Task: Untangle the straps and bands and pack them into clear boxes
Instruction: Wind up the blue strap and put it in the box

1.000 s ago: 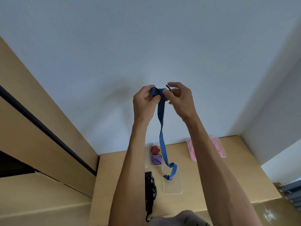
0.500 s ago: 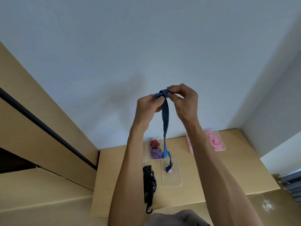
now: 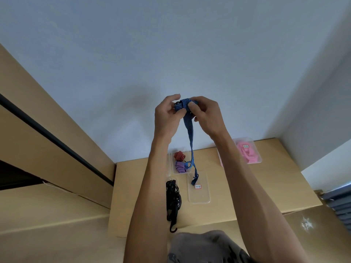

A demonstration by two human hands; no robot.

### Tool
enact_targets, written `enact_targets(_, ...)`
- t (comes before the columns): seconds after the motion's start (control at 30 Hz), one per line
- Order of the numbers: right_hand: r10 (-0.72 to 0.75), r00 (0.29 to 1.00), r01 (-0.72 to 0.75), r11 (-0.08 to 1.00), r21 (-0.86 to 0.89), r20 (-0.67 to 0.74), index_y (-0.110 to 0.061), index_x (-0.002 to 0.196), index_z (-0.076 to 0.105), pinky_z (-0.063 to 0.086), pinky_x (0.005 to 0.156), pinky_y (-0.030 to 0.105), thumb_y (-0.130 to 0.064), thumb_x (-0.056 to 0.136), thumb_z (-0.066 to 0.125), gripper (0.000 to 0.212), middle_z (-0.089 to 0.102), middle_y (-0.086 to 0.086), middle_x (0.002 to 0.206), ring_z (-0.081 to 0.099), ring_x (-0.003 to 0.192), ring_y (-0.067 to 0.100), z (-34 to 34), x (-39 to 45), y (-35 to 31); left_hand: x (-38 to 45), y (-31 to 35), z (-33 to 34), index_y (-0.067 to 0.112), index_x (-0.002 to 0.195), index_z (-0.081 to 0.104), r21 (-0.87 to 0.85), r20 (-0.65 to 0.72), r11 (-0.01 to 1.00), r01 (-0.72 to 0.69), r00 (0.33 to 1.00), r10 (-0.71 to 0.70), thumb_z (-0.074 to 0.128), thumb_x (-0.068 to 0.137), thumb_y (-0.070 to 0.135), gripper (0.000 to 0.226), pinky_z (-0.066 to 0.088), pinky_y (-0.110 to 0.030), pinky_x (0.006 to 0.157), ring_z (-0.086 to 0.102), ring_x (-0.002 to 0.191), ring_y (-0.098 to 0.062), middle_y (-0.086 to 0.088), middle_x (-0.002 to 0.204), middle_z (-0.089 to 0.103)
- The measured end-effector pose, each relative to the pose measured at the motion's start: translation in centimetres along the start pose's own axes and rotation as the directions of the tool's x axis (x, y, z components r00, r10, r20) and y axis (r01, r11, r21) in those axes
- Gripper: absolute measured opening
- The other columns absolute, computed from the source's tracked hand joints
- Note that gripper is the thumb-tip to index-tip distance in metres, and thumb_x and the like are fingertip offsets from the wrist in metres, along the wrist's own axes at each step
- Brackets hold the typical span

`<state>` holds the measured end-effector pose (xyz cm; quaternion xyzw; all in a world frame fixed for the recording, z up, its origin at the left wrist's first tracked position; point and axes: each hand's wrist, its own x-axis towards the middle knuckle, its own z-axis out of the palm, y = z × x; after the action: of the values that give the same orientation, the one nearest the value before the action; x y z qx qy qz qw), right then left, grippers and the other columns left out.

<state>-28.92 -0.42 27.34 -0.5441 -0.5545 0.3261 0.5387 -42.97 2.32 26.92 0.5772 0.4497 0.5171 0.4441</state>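
Fingers (image 3: 187, 109) of both hands pinch blue striped strap (image 3: 190, 133) at its top, rolling it up for packing | held high so tail hangs free, untwisted | below fingers: empty clear box (image 3: 199, 194) on worktop (image 3: 266, 186), likely destination | left hand (image 3: 167, 116), right hand (image 3: 206, 115) both grasping

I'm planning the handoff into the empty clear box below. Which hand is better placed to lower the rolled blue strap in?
Probably the right hand: it pinches the blue strap roll from above, and the empty clear box lies nearer its forearm. The left hand also grips the roll, above the black cords.
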Motion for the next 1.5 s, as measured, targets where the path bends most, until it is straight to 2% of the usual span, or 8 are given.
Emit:
enact_targets(0.17, 0.013, 1.0, -0.012, 0.993, -0.115, 0.015, -0.004, 0.109, 0.07, 0.057, 0.079, 0.042, -0.011, 0.094, 0.064, 0.018, 0.073, 0.012, 0.093, 0.069, 0.086, 0.03, 0.6, -1.4, 0.6, -0.9, -1.2, -1.8, 0.012, 0.099, 0.068, 0.129, 0.11, 0.99, 0.058, 0.991, -0.072, 0.073, 0.08, 0.005, 0.021, 0.053, -0.018, 0.069, 0.069, 0.081, -0.004, 0.004, 0.089, 0.072)
enact_targets(0.43, -0.007, 0.999, 0.01, 0.997, -0.075, 0.037, -0.006, 0.107, 0.07, 0.05, 0.075, 0.012, -0.004, 0.089, 0.067, 0.019, 0.072, 0.001, 0.098, 0.068, 0.09, 0.014, 2.9, -4.7, 2.0, -1.2, -2.2, -5.0, 0.013, 0.098, 0.066, 0.209, 0.305, 0.956, 0.205, 0.915, -0.263, 0.061, 0.09, 0.015, 0.009, 0.057, -0.034, 0.077, 0.074, 0.089, -0.023, -0.004, 0.093, 0.075)
enact_targets(0.6, 0.033, 0.996, -0.039, 0.997, 0.068, 0.087, -0.001, 0.105, 0.07, 0.056, 0.086, 0.024, 0.011, 0.083, 0.062, 0.026, 0.071, 0.009, 0.109, 0.068, 0.102, 0.018, 2.3, -4.2, 2.1, -1.4, -2.4, -5.2, 0.013, 0.103, 0.066, 0.127, 0.28, 0.987, 0.099, 0.951, -0.131, 0.067, 0.085, -0.008, 0.028, 0.056, -0.026, 0.078, 0.071, 0.089, -0.014, -0.004, 0.097, 0.074)
enact_targets(0.77, 0.126, 0.992, -0.126, 0.992, -0.01, 0.03, -0.016, 0.13, 0.06, 0.053, 0.075, 0.012, -0.02, 0.093, 0.065, 0.038, 0.065, 0.001, 0.124, 0.066, 0.091, -0.004, 2.0, -3.1, 1.7, -1.1, -2.1, -3.8, 0.023, 0.107, 0.069, 0.12, 0.237, 0.993, 0.015, 0.971, -0.043, 0.075, 0.071, -0.003, 0.044, 0.057, -0.026, 0.077, 0.068, 0.089, -0.014, -0.002, 0.099, 0.069)
enact_targets(0.87, 0.102, 0.992, -0.085, 0.973, -0.215, 0.069, -0.005, 0.086, 0.068, 0.054, 0.07, 0.045, -0.024, 0.097, 0.06, 0.023, 0.066, 0.007, 0.078, 0.057, 0.069, 0.015, 1.6, -2.3, 1.5, -0.8, -2.5, -3.5, 0.02, 0.108, 0.071, 0.138, 0.184, 0.99, 0.008, 0.982, -0.034, 0.077, 0.074, -0.007, 0.043, 0.056, -0.026, 0.079, 0.069, 0.09, -0.011, 0.003, 0.097, 0.071)
enact_targets(1.0, 0.035, 0.998, -0.023, 0.982, -0.187, 0.061, 0.003, 0.091, 0.07, 0.052, 0.073, 0.052, -0.013, 0.097, 0.059, 0.021, 0.066, 0.024, 0.082, 0.06, 0.08, 0.042, 0.5, -1.8, 1.4, -1.0, -2.7, -3.0, 0.021, 0.099, 0.072, 0.189, 0.158, 0.982, -0.008, 0.987, -0.022, 0.077, 0.08, 0.007, 0.024, 0.055, -0.022, 0.077, 0.069, 0.087, -0.01, 0.005, 0.093, 0.073)
enact_targets(1.37, 0.004, 1.0, -0.006, 0.998, 0.055, 0.021, -0.002, 0.116, 0.07, 0.052, 0.09, 0.02, 0.018, 0.081, 0.056, 0.043, 0.07, 0.007, 0.115, 0.066, 0.112, 0.017, 0.1, -1.7, 1.7, -0.6, -2.4, -2.5, 0.011, 0.106, 0.071, -0.122, 0.149, 0.96, 0.253, 0.961, -0.234, 0.07, 0.089, 0.002, 0.019, 0.057, -0.023, 0.074, 0.074, 0.079, -0.021, -0.009, 0.089, 0.076)
enact_targets(1.5, 0.064, 0.992, -0.078, 0.989, 0.13, 0.107, -0.011, 0.128, 0.063, 0.05, 0.09, 0.015, -0.006, 0.082, 0.06, 0.047, 0.069, 0.003, 0.122, 0.066, 0.11, 0.007, 0.0, -1.8, 1.5, -0.6, -2.5, -2.1, 0.011, 0.104, 0.075, -0.094, 0.115, 0.985, 0.146, 0.984, -0.135, 0.072, 0.082, -0.004, 0.026, 0.055, -0.024, 0.077, 0.071, 0.085, -0.016, -0.006, 0.093, 0.076)
